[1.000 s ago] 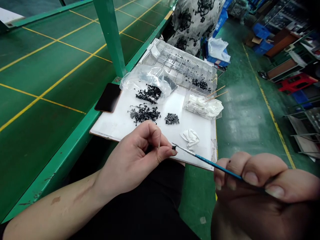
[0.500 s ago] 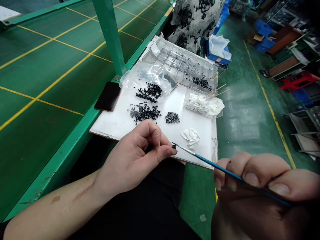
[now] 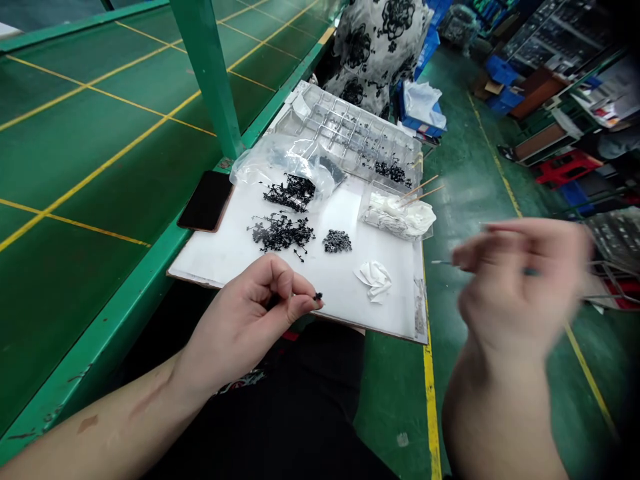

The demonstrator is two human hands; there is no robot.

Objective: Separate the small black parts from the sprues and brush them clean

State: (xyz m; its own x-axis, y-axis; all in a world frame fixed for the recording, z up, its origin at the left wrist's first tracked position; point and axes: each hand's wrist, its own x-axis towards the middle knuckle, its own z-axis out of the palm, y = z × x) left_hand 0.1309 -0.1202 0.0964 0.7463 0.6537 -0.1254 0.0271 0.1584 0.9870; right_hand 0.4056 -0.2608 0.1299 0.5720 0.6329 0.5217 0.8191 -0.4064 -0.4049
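My left hand (image 3: pixel 265 307) pinches a small black part (image 3: pixel 318 297) between thumb and forefinger, above the near edge of the white board (image 3: pixel 390 320). My right hand (image 3: pixel 520 280), smeared by motion, is up at the right over the floor, closed on a thin paintbrush (image 3: pixel 442 263); only its tip end shows clearly of the hand. Beyond my left hand lie a loose pile of black branching parts (image 3: pixel 283 232) and a smaller heap of tiny black and grey pieces (image 3: pixel 337 241). More black branching parts (image 3: pixel 295 192) spill from a clear plastic bag (image 3: pixel 280 160).
A dark phone (image 3: pixel 206 201) rests on the green frame at the left. A crumpled white tissue (image 3: pixel 375 279) and a tissue pack (image 3: pixel 400 217) with thin sticks lie on the board. Behind stands a clear compartment tray (image 3: pixel 345 127). A person in patterned clothing (image 3: pixel 375 53) is beyond.
My right hand has swung up and away from the left with the paintbrush, whose tip was at the black part. My left hand sits slightly farther left in view, still pinching the part.
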